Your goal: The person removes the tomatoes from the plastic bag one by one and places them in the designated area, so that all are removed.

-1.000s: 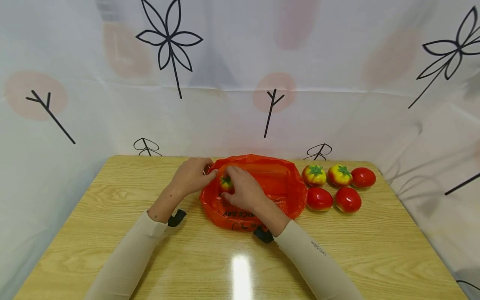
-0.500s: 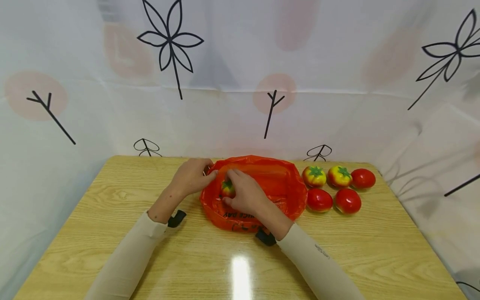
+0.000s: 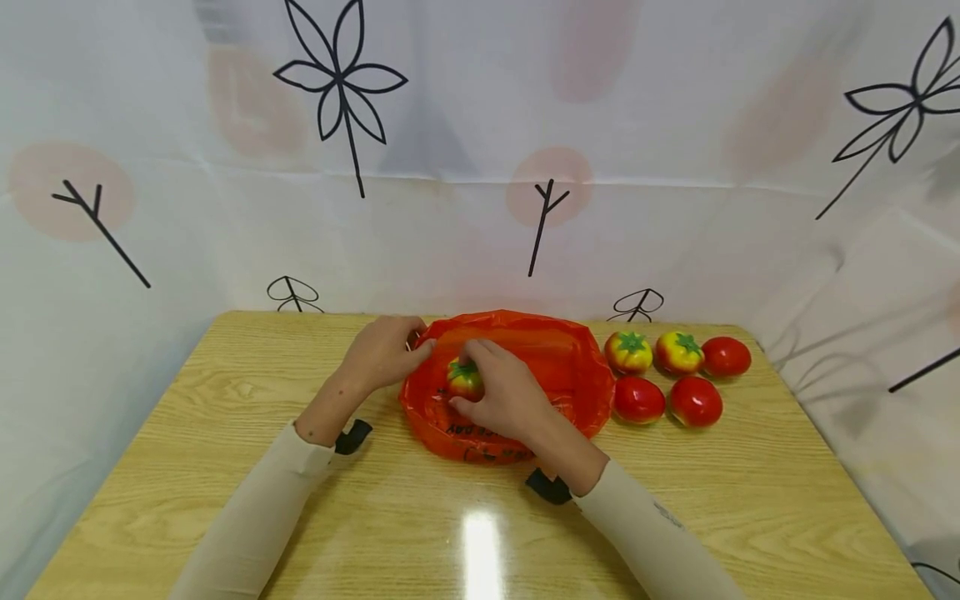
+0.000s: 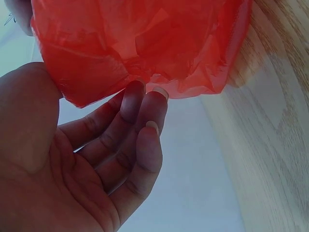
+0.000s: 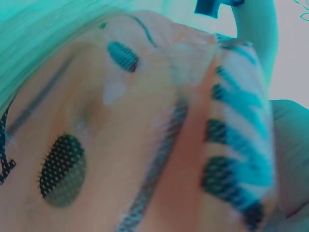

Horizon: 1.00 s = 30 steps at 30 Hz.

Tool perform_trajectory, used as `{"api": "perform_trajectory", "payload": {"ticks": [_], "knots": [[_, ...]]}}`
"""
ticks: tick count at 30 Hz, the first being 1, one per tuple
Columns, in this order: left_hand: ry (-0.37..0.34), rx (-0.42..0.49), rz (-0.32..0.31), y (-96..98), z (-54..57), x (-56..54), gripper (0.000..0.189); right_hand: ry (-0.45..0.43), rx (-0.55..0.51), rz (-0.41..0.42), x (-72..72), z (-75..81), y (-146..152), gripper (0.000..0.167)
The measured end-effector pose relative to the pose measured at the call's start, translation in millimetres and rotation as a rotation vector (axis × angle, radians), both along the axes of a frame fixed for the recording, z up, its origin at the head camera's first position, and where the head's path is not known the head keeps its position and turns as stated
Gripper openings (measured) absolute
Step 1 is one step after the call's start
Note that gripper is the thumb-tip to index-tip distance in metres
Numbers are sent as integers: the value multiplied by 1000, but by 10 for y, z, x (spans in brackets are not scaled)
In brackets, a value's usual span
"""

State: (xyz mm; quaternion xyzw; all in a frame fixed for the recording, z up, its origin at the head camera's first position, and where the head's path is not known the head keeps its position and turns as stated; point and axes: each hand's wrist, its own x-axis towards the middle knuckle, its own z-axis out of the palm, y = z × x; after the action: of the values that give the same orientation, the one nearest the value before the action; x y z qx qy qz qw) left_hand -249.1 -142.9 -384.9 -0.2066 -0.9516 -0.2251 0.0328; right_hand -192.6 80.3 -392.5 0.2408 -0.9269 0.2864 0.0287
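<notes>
A red plastic bag (image 3: 551, 350), its mouth spread wide, lies at the back middle of the table. My left hand (image 3: 382, 354) holds the bag's left rim; in the left wrist view, curled fingers (image 4: 147, 145) touch the edge of the red plastic. Inside the bag, toward its left side, my right hand (image 3: 504, 390) grips a red-and-yellow tomato (image 3: 463, 382) with a green leafy top. The right wrist view shows mostly the printed bag wall (image 5: 120, 111), with part of the hand (image 5: 292, 154) at the right edge; the tomato is hidden there.
Right of the bag are two red-and-yellow tomatoes (image 3: 628, 352) with green tops and several plain red ones (image 3: 696, 402), one against the bag's side. A printed white cloth (image 3: 465, 233) hangs behind the wooden table (image 3: 225, 400).
My right hand has shifted slightly right and toward me inside the bag, and the tomato has come along with it. The left hand stays at the rim.
</notes>
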Motion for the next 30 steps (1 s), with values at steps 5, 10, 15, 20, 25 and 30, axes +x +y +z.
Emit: {"api": "perform_trajectory", "payload": {"ticks": [5, 10, 15, 20, 25, 30], "knots": [[2, 2, 0, -5, -2, 2, 26, 36, -31, 22, 61, 17, 27, 48], [4, 7, 0, 1, 5, 6, 26, 76, -47, 39, 125, 25, 65, 51], [4, 7, 4, -6, -9, -4, 27, 88, -51, 38, 188, 40, 98, 57], [-3, 8, 1, -20, -12, -4, 26, 121, -53, 49, 255, 69, 138, 61], [-9, 11, 0, -18, 8, 5, 26, 146, -68, 64, 318, 100, 221, 61], [-5, 9, 1, -19, 4, 2, 26, 156, -79, 41, 375, 135, 378, 66]]}}
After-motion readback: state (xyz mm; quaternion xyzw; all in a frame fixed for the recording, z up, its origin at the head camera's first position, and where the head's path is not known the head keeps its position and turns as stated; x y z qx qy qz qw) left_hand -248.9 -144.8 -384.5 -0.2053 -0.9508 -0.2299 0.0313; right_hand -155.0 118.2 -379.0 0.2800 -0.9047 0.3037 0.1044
